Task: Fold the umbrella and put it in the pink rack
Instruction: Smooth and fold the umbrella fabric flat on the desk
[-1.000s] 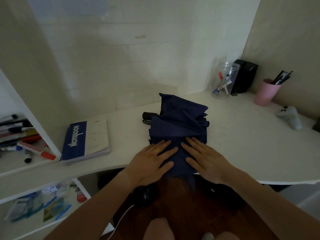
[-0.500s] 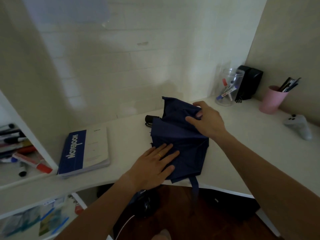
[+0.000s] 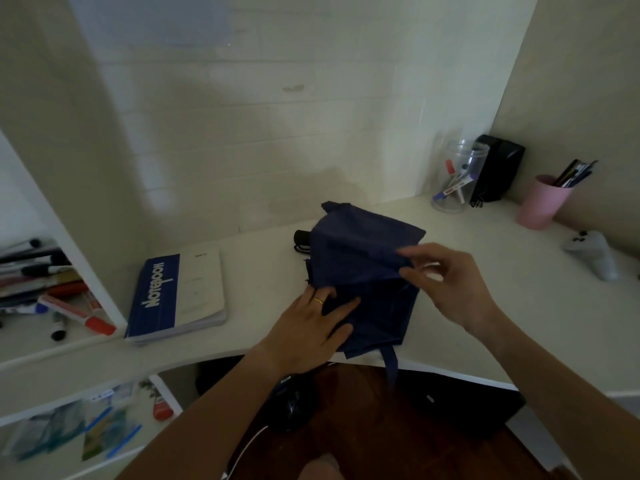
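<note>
Dark navy fabric folding umbrella (image 3: 363, 282) lies collapsed on the white curved desk (image 3: 485, 323), near its front edge, centre of scene. Black handle (image 3: 302, 236) pokes out at far left of the fabric; a navy strap (image 3: 390, 365) hangs over the desk edge. Left hand (image 3: 308, 330) lies flat, fingers spread, pressing the near left part of the canopy; gold ring on one finger. Right hand (image 3: 446, 278) is raised at the right side, thumb and fingers pinching a fold of canopy fabric and lifting it. Pink plastic cup-shaped rack (image 3: 542, 202) holding dark pens stands far right, well apart from the umbrella. Clear plastic jar with markers (image 3: 457, 181) and black box (image 3: 498, 168) sit just left of it. Blue and white notebook (image 3: 178, 292) lies left of the umbrella. Grey game controller (image 3: 594, 254) lies at right.
</note>
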### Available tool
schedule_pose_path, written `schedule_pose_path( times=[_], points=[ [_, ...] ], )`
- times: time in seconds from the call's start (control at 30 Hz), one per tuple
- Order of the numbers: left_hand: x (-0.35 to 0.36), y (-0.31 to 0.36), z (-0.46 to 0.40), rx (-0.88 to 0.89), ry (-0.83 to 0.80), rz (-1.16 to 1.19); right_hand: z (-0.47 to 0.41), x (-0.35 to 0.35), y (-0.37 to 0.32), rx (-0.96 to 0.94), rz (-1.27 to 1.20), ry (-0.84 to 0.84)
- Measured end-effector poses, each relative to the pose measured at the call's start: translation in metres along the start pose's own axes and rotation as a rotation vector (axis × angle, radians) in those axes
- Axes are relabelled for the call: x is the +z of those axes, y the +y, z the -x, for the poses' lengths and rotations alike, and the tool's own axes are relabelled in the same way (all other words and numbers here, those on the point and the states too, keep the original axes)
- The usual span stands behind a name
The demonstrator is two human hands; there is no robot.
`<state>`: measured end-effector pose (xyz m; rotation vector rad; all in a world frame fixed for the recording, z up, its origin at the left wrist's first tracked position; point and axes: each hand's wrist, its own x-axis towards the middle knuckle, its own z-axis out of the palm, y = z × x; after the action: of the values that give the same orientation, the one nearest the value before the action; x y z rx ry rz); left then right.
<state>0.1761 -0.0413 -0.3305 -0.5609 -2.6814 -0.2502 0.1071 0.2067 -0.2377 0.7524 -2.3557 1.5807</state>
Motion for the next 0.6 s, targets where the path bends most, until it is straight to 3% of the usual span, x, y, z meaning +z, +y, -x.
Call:
schedule_pose_path(
  times=[0.1,0.2,0.3,0.37,0.43,0.5,0.6],
  points=[
    [0.001,0.003,0.001,-0.075,0.046,0.083,0.027,0.004,0.014,-0.051,0.068,-0.007],
    [-0.014,0.016,0.008,-0.258,0.093,0.413,0.046,0.003,0.026,-0.127,0.172,-0.011],
    [-0.026,0.008,0.001,-0.537,-0.081,0.925,0.061,0.003,0.036,-0.168,0.290,-0.039],
    [-0.028,-0.006,-0.009,-0.697,-0.155,1.075,0.065,0.001,0.040,-0.170,0.346,-0.062],
    [-0.034,-0.011,-0.014,-0.759,-0.145,1.139,0.067,-0.001,0.043,-0.196,0.397,-0.103],
    [-0.038,0.004,-0.008,-0.705,-0.042,1.188,0.069,-0.003,0.042,-0.216,0.450,-0.149],
    [-0.036,0.012,0.003,-0.611,0.069,0.950,0.070,-0.003,0.034,-0.212,0.507,-0.166]
  ],
)
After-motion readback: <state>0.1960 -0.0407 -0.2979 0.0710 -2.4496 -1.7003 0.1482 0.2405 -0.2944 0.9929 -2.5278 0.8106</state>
